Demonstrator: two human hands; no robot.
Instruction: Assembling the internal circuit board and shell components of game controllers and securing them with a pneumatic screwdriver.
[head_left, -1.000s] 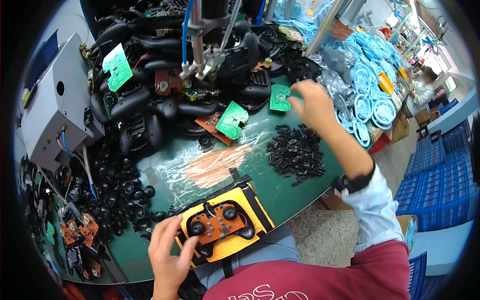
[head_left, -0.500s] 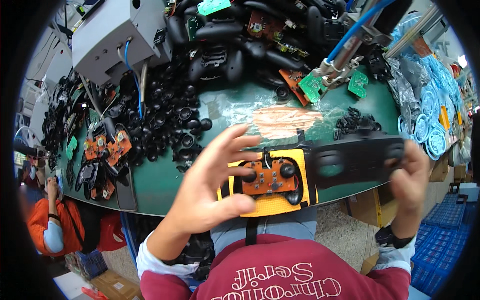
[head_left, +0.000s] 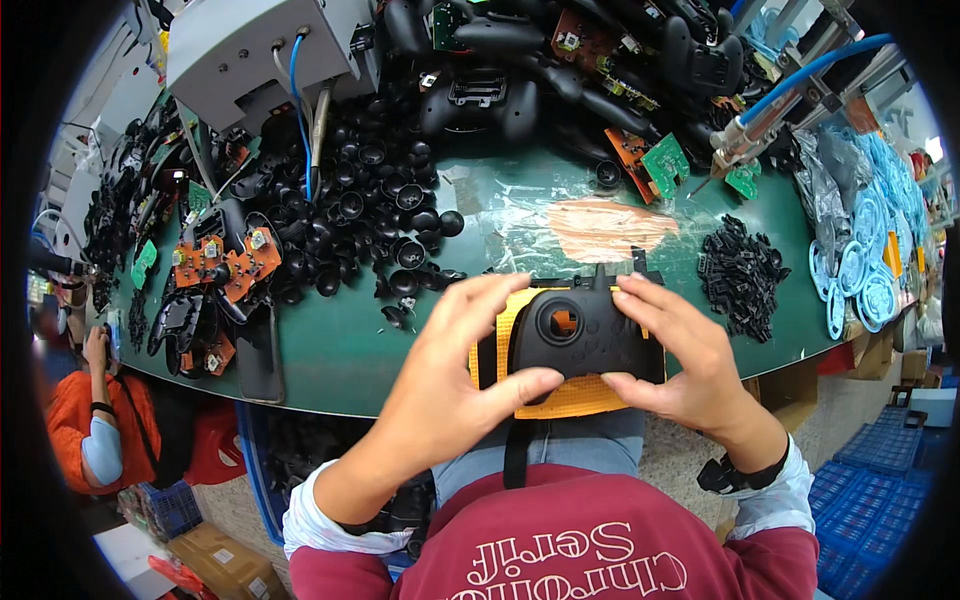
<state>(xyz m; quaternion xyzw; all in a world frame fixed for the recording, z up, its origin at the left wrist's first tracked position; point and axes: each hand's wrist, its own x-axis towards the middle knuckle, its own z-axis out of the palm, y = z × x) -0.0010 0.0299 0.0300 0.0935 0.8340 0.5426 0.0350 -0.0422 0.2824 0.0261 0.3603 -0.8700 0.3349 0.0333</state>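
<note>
A black game controller shell (head_left: 605,350) lies face up over the yellow fixture (head_left: 572,405) at the table's near edge. Orange shows through its round opening on the left, while the rest of the circuit board is hidden. My left hand (head_left: 455,350) curves round the shell's left end, thumb at the near edge and fingers at the far side. Gripping the right end, my right hand (head_left: 690,365) has its thumb on the near edge and fingers over the far side.
Black thumbstick caps (head_left: 350,215) and orange circuit boards (head_left: 225,262) lie left. Small black parts (head_left: 740,275) are piled right. Controller shells (head_left: 480,105) crowd the back, beneath a grey machine (head_left: 250,70). A metal tool with a blue hose (head_left: 745,140) hangs at right.
The black shell has moved left from beside the fixture onto the circuit board, covering it. My right hand came left with it, and my left hand has closed in on its left end.
</note>
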